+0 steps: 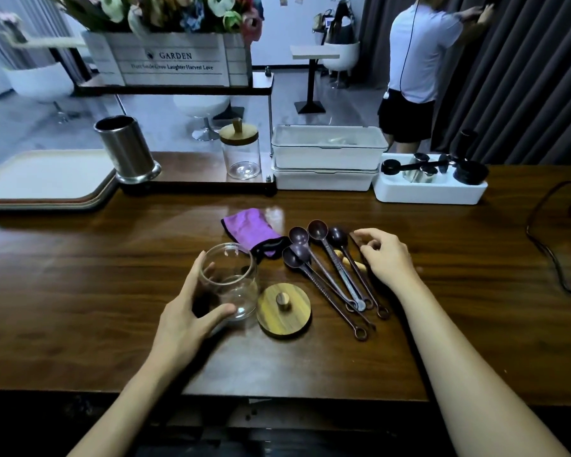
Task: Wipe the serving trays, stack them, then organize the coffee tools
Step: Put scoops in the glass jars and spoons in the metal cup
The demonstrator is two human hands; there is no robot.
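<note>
At the table's far-left edge the stacked trays (47,179) sit squared up, so the wiping and stacking look done and the step in hand is sorting the coffee tools. Near the front edge, left of centre, the left hand (185,311) grips the open jar (228,282), thumb on the near side and fingers round the far wall; the jar stands upright and empty. Just beside it on the right, its wooden lid (283,310) lies flat, knob up. Behind the jar lies the purple cloth (249,229), crumpled and touching the nearest spoon bowl. Mid-table, the spoons (330,268) fan out with bowls toward the far edge and ring ends toward the front. The right hand (386,255) is curled over the rightmost handles; I cannot tell whether it has one pinched.

To do it well, probably: keep the jar steadied, gather the handles into one bundle and lift them clear of the cloth. Lower them in upright so nothing knocks the glass rim, then set the lid on. Loose spoons may slide on the glossy wood. Far right at the back edge, a white bin (429,189) holds other tools.
</note>
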